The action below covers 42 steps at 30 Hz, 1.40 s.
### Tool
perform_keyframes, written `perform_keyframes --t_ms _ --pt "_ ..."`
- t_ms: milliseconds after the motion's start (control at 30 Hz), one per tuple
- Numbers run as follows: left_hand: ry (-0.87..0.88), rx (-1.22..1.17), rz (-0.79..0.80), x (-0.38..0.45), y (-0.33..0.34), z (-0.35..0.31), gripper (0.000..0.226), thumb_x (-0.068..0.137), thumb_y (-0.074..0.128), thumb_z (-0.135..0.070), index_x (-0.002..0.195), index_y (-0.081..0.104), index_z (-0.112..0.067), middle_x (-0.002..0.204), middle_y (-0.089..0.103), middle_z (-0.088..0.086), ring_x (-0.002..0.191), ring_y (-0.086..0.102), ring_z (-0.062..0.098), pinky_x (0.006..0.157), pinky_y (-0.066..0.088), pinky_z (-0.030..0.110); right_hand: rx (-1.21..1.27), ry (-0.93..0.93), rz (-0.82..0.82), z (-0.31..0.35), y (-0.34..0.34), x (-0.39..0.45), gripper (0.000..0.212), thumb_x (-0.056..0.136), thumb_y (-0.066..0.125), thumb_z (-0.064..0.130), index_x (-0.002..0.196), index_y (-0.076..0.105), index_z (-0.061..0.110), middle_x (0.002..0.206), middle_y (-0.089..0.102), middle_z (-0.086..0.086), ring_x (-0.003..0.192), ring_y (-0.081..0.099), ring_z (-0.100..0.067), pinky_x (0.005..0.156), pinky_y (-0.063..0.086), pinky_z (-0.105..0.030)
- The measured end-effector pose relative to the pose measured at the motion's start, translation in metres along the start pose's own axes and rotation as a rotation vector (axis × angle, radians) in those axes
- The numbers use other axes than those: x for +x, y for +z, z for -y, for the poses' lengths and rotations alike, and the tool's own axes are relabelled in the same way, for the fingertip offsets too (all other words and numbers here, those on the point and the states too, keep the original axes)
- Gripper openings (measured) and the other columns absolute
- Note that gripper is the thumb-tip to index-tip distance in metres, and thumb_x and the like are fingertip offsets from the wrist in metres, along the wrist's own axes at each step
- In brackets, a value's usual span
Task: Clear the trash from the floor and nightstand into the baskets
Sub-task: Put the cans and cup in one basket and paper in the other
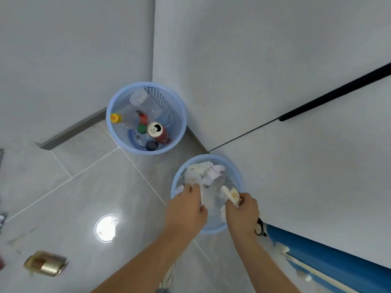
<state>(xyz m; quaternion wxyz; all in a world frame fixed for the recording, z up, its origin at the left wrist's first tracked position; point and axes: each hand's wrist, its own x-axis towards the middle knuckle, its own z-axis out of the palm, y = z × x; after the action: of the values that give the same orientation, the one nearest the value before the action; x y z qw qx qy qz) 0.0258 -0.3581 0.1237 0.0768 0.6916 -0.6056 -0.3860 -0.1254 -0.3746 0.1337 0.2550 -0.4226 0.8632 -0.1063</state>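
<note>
- Down at the far left, a gold can (45, 263) lying on its side on the floor tiles (88, 187), well apart from both baskets.
- Further right, against the wall corner, a blue basket (146, 118) holding clear bottles (146, 104) and an opened drink can (155, 129) standing upright.
- Nearer, a second blue basket (238, 176) stuffed with crumpled paper (206, 173).
- Over its near rim, left hand (186, 210), fingers curled and pinched on a white scrap (204, 198).
- Just beside it, right hand (243, 210), fingers clamped on a stained white wrapper (231, 195) above the paper.
</note>
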Motion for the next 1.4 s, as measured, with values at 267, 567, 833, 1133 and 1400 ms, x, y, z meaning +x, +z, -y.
perform_keyframes --t_ms 267,567,833,1133,1400 --pt "-0.056 0.081 0.023 0.01 0.022 0.014 0.063 0.098 0.055 -0.049 0.15 0.03 -0.025 0.13 0.055 0.0 0.096 0.069 0.023 0.074 0.056 0.036 0.115 0.01 0.189 -0.003 0.002 -0.005 0.03 0.092 0.069 0.022 0.121 0.058 0.023 0.12 0.061 -0.001 0.098 0.06 -0.013 0.074 0.046 -0.019" --pt "-0.184 -0.061 -0.101 -0.118 -0.045 0.145 0.035 0.096 0.051 -0.047 0.127 0.048 -0.028 0.116 0.057 -0.007 0.098 0.064 0.016 0.071 0.057 0.04 -0.043 -0.51 0.318 0.04 0.049 -0.149 0.032 0.087 0.071 0.007 0.111 0.061 0.026 0.106 0.05 0.008 0.099 0.056 -0.012 0.079 0.052 -0.034" --pt "-0.551 -0.03 -0.098 -0.269 -0.051 0.349 0.03 0.1 0.047 -0.048 0.127 0.051 -0.035 0.112 0.064 -0.013 0.091 0.066 0.007 0.079 0.054 0.022 -0.227 -0.702 0.703 0.044 0.254 -0.306 0.03 0.085 0.074 0.016 0.112 0.063 0.022 0.109 0.056 0.006 0.101 0.06 -0.017 0.085 0.054 -0.035" --pt "-0.86 -0.216 -0.34 -0.322 -0.029 0.527 0.035 0.096 0.055 -0.051 0.124 0.051 -0.03 0.115 0.062 -0.009 0.09 0.064 0.014 0.077 0.054 0.032 -0.649 -0.779 0.656 0.02 0.43 -0.401 0.059 0.084 0.074 0.037 0.132 0.047 0.019 0.126 0.045 -0.007 0.118 0.045 -0.033 0.085 0.053 -0.046" --pt "-0.858 -0.167 -0.391 -0.23 -0.042 0.577 0.061 0.091 0.062 -0.053 0.134 0.045 -0.013 0.121 0.058 0.009 0.104 0.064 0.036 0.077 0.046 0.04 -0.69 -0.9 0.542 0.017 0.47 -0.381 0.04 0.085 0.07 0.032 0.114 0.049 0.015 0.116 0.05 -0.009 0.108 0.052 -0.033 0.071 0.054 -0.045"
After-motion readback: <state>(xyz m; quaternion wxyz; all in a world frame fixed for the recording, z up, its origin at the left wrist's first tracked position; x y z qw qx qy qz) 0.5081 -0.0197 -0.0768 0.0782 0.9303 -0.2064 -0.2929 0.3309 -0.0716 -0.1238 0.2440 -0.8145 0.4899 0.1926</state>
